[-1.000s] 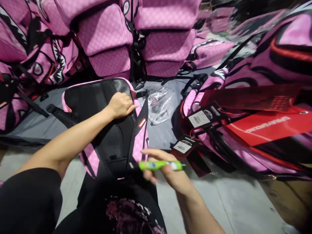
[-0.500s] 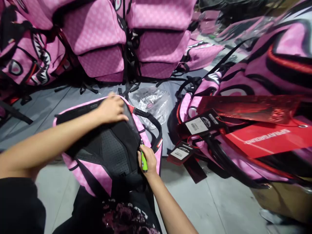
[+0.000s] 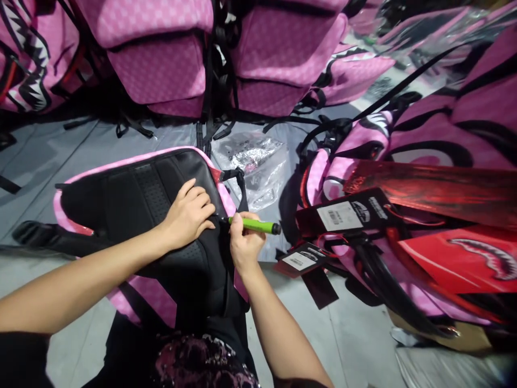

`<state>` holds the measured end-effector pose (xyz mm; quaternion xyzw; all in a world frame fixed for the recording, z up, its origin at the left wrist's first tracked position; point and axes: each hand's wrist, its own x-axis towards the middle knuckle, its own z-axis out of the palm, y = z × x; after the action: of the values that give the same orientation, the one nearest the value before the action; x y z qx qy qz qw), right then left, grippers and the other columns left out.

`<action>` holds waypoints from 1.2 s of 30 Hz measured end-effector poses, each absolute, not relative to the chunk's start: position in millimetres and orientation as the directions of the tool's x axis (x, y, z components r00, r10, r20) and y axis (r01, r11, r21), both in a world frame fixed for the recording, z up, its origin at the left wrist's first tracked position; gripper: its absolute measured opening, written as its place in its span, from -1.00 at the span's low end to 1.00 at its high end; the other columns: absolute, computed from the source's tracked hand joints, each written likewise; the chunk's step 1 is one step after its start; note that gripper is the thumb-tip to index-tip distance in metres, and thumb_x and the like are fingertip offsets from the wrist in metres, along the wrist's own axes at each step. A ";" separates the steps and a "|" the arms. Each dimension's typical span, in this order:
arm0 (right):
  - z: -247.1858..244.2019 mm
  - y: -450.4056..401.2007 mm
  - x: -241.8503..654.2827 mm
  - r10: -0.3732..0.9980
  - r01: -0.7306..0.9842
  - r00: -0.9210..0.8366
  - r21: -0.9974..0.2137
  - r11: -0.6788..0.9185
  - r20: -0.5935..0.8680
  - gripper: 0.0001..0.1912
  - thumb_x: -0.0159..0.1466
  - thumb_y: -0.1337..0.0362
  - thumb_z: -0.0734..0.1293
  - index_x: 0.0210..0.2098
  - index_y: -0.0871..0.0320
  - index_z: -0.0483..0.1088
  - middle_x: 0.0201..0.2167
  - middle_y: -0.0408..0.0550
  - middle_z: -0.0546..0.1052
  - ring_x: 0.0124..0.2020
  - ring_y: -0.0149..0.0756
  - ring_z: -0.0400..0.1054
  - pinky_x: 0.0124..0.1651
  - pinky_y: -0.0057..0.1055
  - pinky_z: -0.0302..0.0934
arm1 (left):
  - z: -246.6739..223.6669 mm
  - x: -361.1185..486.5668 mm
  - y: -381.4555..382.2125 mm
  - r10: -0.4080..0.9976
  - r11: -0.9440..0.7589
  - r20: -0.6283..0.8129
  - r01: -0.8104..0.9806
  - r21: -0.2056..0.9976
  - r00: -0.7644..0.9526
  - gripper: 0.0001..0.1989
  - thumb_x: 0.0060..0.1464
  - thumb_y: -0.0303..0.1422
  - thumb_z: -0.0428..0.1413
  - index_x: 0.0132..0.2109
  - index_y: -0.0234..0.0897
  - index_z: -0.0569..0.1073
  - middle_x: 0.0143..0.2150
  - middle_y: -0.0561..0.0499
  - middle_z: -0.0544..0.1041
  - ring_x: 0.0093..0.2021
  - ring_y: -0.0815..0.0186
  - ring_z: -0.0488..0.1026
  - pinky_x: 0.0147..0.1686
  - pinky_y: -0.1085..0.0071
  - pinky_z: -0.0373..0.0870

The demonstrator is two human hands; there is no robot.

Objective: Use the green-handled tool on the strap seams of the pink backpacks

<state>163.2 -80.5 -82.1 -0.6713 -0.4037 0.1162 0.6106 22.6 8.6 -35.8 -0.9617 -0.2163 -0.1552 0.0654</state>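
A pink backpack with a black padded back panel (image 3: pixel 115 207) lies across my lap and the grey table edge, panel side up. My left hand (image 3: pixel 189 213) rests on the panel with fingers stretched out, its fingertips close to the right border. In my right hand (image 3: pixel 247 245) is a green marker pen (image 3: pixel 258 225), its black end pointing right. The pen's thin tip is at the black edge of the panel, beside my left fingertips; whether it touches the fabric I cannot tell.
Several pink backpacks (image 3: pixel 161 64) stand along the back of the grey table (image 3: pixel 100 143). A crumpled clear plastic bag (image 3: pixel 258 167) lies beyond my backpack. To the right is another pink backpack (image 3: pixel 363 140) with black hang tags (image 3: pixel 343 213) and a red card (image 3: pixel 464 258).
My left hand has slid down from the backpack's top edge onto its panel. The marker pen has swung from upright to nearly level, its tip now pointing left. The backpack has shifted slightly left.
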 end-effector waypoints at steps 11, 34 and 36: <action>-87.4 -70.0 161.2 0.765 0.630 0.503 -0.777 -0.004 0.403 -0.67 0.36 0.06 0.26 -0.38 0.16 0.42 -0.50 -0.08 0.50 -0.52 -0.34 0.37 -0.39 -0.40 0.23 | -57.7 15.1 10.0 0.388 -0.914 0.429 0.402 0.062 0.816 -0.91 0.14 -0.33 0.18 -0.27 -0.25 0.51 -0.18 -0.05 0.56 0.06 0.11 0.40 0.28 -0.09 0.18; -66.5 -54.6 184.4 0.941 0.461 0.332 -0.882 -0.097 0.070 -0.64 0.32 0.05 0.31 -0.48 0.17 0.43 -0.57 -0.14 0.50 -0.56 -0.37 0.37 -0.46 -0.46 0.17 | -75.4 18.3 7.6 0.419 -0.881 0.493 0.472 0.020 0.762 -0.89 0.14 -0.33 0.19 -0.31 -0.25 0.44 -0.22 0.04 0.54 0.02 0.21 0.42 0.30 0.07 0.19; -65.4 -52.5 186.2 0.945 0.468 0.325 -0.875 -0.122 0.042 -0.62 0.31 0.03 0.32 -0.49 0.17 0.42 -0.61 -0.15 0.47 -0.60 -0.38 0.34 -0.49 -0.46 0.15 | -76.2 18.3 7.7 0.422 -0.880 0.489 0.475 0.016 0.764 -0.88 0.15 -0.32 0.18 -0.31 -0.24 0.44 -0.22 0.04 0.54 0.02 0.21 0.42 0.31 0.08 0.19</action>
<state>186.2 -52.5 -65.4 -0.6943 -0.5088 0.2808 0.4246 18.3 7.7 -76.2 -0.9375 -0.2392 -0.2466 0.0546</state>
